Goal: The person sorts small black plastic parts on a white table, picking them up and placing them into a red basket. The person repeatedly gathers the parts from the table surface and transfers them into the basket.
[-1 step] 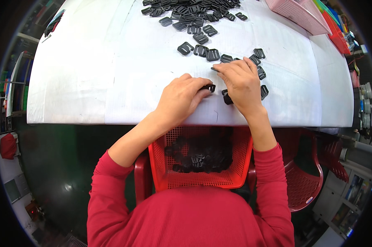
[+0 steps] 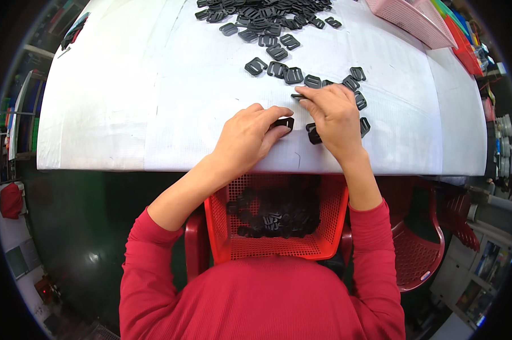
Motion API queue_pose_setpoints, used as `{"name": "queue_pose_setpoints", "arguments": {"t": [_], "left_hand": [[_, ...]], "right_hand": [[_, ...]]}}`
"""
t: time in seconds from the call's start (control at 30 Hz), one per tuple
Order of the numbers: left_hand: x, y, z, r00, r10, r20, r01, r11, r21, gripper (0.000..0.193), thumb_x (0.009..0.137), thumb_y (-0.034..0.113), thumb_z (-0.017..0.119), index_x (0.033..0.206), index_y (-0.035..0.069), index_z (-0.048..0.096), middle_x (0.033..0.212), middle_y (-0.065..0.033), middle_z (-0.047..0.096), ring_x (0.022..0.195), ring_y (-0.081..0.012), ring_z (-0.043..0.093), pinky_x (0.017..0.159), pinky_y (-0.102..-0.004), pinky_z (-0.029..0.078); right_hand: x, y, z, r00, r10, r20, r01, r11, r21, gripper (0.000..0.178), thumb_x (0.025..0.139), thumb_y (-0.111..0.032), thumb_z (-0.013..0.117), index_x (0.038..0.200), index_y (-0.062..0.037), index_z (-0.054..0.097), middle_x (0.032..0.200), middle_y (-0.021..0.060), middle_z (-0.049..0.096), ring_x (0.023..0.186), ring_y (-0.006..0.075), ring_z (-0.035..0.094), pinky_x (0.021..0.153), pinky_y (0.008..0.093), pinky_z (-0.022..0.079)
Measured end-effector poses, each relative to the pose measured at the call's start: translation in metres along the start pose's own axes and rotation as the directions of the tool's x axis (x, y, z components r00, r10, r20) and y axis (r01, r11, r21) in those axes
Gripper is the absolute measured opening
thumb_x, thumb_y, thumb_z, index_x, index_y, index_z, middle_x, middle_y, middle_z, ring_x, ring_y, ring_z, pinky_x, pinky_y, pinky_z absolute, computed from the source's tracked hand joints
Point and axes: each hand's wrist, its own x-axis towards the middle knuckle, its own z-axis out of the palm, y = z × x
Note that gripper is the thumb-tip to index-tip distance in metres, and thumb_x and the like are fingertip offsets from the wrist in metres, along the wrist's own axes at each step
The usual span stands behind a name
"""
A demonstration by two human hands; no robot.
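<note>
My left hand (image 2: pixel 249 135) is closed over the table, its thumb and fingers gripping a black plastic strap buckle (image 2: pixel 288 123); whether more are tucked behind it is hidden. Up and to the right, my right hand (image 2: pixel 334 116) pinches another black buckle (image 2: pixel 297 96), seen nearly edge-on, between thumb and fingertips. Beside the right palm some dark buckles (image 2: pixel 312 134) lie partly covered by the hand. Loose buckles (image 2: pixel 294 75) form a curved row beyond and to the right of that hand.
A large pile of black buckles (image 2: pixel 261 14) covers the far middle of the white table (image 2: pixel 120 113). At the far right stand a pink basket (image 2: pixel 412 22) and a red tray (image 2: pixel 465 51). A red basket (image 2: pixel 216 232) holding dark pieces sits below the near edge, by a dark red chair (image 2: pixel 417 255).
My right fingers have closed down lower around the buckle they pinch. The buckle in my left hand has turned slightly, showing more of its flat face.
</note>
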Motion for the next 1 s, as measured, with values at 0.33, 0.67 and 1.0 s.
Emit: {"name": "queue_pose_setpoints", "arguments": {"t": [0.33, 0.67, 1.0], "left_hand": [[0.056, -0.065, -0.006, 0.958, 0.161, -0.236, -0.04, 0.894, 0.446, 0.027, 0.087, 0.021, 0.068, 0.111, 0.01, 0.071, 0.113, -0.002, 0.068, 0.104, -0.0226, 0.058, 0.086, -0.0363, 0.047], [0.073, -0.061, -0.016, 0.969, -0.022, -0.248, 0.076, 0.974, 0.212, 0.019, 0.087, 0.023, 0.069, 0.1, 0.012, 0.076, 0.096, -0.0029, 0.071, 0.093, -0.0224, 0.063, 0.081, -0.0352, 0.051], [0.124, -0.055, 0.014, 0.993, 0.068, -0.093, -0.01, 0.854, 0.521, 0.024, 0.087, 0.029, 0.068, 0.1, 0.01, 0.073, 0.096, -0.0033, 0.067, 0.095, -0.0227, 0.061, 0.078, -0.0372, 0.052]], "right_hand": [[0.037, 0.015, 0.021, 0.975, -0.169, -0.144, 0.132, 0.962, -0.239, 0.022, 0.079, -0.023, 0.075, 0.1, -0.0156, 0.075, 0.1, -0.0031, 0.072, 0.099, 0.0184, 0.06, 0.086, 0.0362, 0.04], [0.088, 0.043, 0.013, 0.998, 0.0, -0.06, -0.012, 0.98, -0.201, 0.021, 0.084, -0.023, 0.07, 0.103, -0.0142, 0.076, 0.102, 0.0009, 0.072, 0.1, 0.0234, 0.062, 0.083, 0.04, 0.046], [0.117, 0.074, 0.014, 0.953, 0.283, 0.103, -0.298, 0.937, 0.18, 0.029, 0.082, -0.028, 0.072, 0.109, -0.0182, 0.074, 0.099, 0.0039, 0.074, 0.093, 0.0265, 0.066, 0.081, 0.0392, 0.051]]}}
